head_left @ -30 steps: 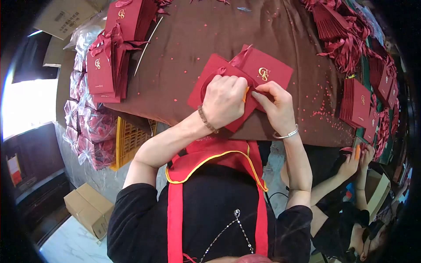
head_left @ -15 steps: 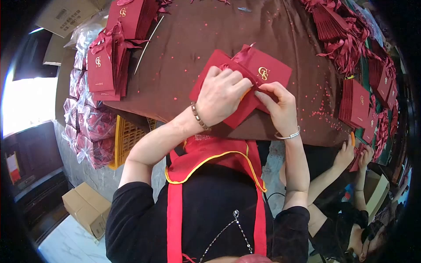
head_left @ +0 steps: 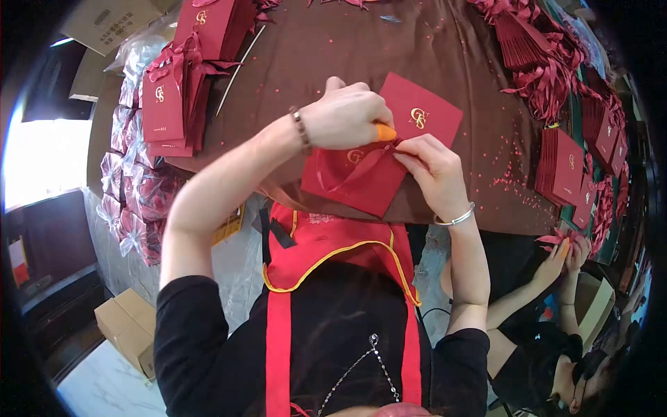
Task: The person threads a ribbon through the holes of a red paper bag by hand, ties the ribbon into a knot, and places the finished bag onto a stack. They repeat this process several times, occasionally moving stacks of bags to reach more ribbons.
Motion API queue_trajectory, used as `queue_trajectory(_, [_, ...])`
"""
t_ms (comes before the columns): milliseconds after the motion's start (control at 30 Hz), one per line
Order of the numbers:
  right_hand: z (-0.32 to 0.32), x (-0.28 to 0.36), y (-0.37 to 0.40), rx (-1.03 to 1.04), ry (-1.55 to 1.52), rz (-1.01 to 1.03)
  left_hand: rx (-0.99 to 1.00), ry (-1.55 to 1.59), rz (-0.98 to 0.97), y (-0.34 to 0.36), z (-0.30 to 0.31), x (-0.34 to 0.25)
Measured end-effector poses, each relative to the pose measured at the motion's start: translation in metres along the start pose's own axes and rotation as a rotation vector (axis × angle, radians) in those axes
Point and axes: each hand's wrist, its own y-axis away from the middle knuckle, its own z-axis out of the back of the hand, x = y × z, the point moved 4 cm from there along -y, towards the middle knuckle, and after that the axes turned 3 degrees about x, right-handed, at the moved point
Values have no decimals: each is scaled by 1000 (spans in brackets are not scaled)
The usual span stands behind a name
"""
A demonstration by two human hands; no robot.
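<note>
A dark red paper gift bag (head_left: 372,191) lies tilted at the table's near edge, with a dark red ribbon (head_left: 358,174) looped across its front. My left hand (head_left: 347,117) is closed at the bag's upper corner, an orange finger cot (head_left: 385,133) on one finger. Its fingertips pinch the ribbon by the bag's edge. Close beside it, my right hand (head_left: 435,170) pinches the same ribbon between thumb and forefinger. Beneath them and farther out lies another red bag (head_left: 431,104) with a gold monogram, partly covered.
Red bags (head_left: 164,104) stand in stacks at the left, and more bags (head_left: 558,167) line the right side. Red specks dot the brown tablecloth (head_left: 313,42). At lower right, a co-worker's hands (head_left: 563,257) handle a ribbon. Plastic-wrapped bundles (head_left: 142,194) and a carton (head_left: 128,326) sit left.
My left hand has moved up and left, its forearm swinging outward, uncovering the nearer bag's front and the ribbon loop. My right hand has shifted slightly down and stays at the ribbon.
</note>
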Motion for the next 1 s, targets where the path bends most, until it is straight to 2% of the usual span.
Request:
queue_trajectory(67, [-4,2,-1,-3,11,26,97,-103,30,-9,2,-2])
queue_trajectory(233, [-3,5,-3,2,95,36,251,40,176,-28,5,-1])
queue_trajectory(367, [-3,-5,1,-25,18,-26,46,223,180,-24,-6,1])
queue_trajectory(400, [-5,-12,2,-11,-88,-114,48,221,179,-25,-11,5])
queue_trajectory(467, [-11,-24,7,46,-245,-324,-91,380,154,-28,-15,12])
queue_trajectory(500, [-15,-19,8,92,-258,-260,-117,551,206,-29,-13,17])
queue_trajectory(533, [-20,-13,10,142,-271,-196,-163,550,211,-31,-8,21])
queue_trajectory(567, [-26,-17,13,108,-328,-181,-209,549,218,-33,-4,25])
queue_trajectory(600, [-23,-17,13,80,-351,-207,-170,592,238,-31,-3,27])
queue_trajectory(667, [-19,-15,12,57,-357,-251,-158,571,113,-26,3,33])
queue_trajectory(700, [-19,-13,11,55,-361,-247,-55,602,195,-23,2,35])
queue_trajectory(800, [-20,-9,10,109,-359,-277,32,736,159,-20,-9,33])
queue_trajectory(867, [-21,-13,10,121,-385,-366,36,806,220,-17,-12,27])
queue_trajectory(933, [-20,-14,9,104,-352,-305,40,874,282,-19,-15,27])
queue_trajectory(1000, [-19,-12,9,78,-319,-243,-123,985,305,-23,-10,33])
